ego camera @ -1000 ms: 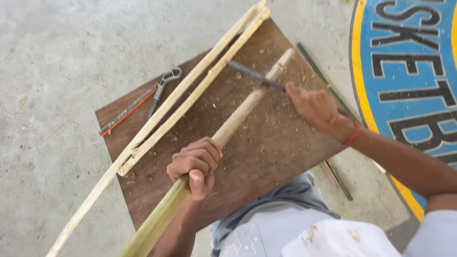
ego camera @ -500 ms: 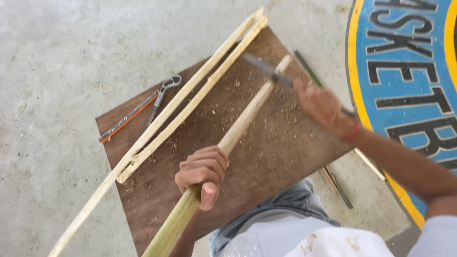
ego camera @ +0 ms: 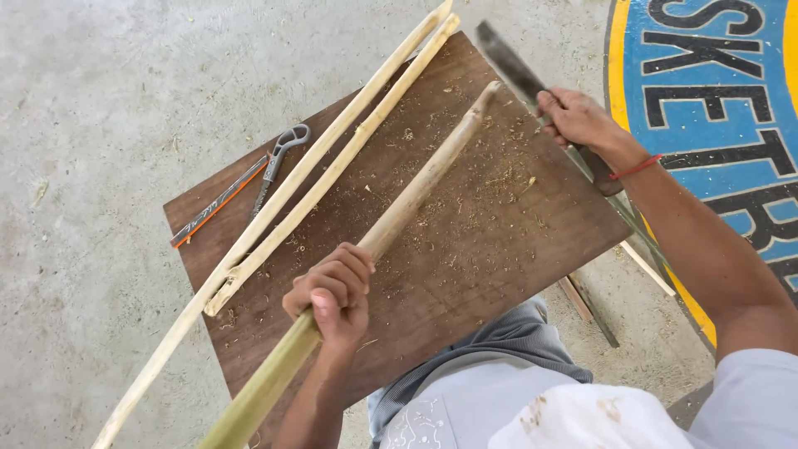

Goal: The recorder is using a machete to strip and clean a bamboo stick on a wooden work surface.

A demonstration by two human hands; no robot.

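Bamboo pole point(ego camera: 416, 195), green at its near end and peeled pale toward its far end, lies diagonally across a brown wooden board point(ego camera: 499, 249) that serves as the surface, running from the near left up to the far right. Left hand point(ego camera: 331, 293) grips the pole near the board's near edge, fingers point(ego camera: 345, 270) wrapped fully around it. Right hand point(ego camera: 578, 118) is raised above the far right corner of the board, fingers closed around the handle of a long dark blade point(ego camera: 511, 60); the blade points away to the far left and stands clear of the pole's far tip, not touching it. Pale shavings point(ego camera: 507, 179) are scattered over the board, thickest to the right of the pole. Two thinner pale sticks point(ego camera: 332, 162) lie side by side to the left of the pole, touching each other and overhanging the board onto the concrete floor point(ego camera: 100, 125). Grey metal pliers point(ego camera: 278, 154) and an orange-edged flat tool point(ego camera: 218, 204) rest at the board's far left corner. Blue and yellow painted floor marking point(ego camera: 715, 91) lies at the right.
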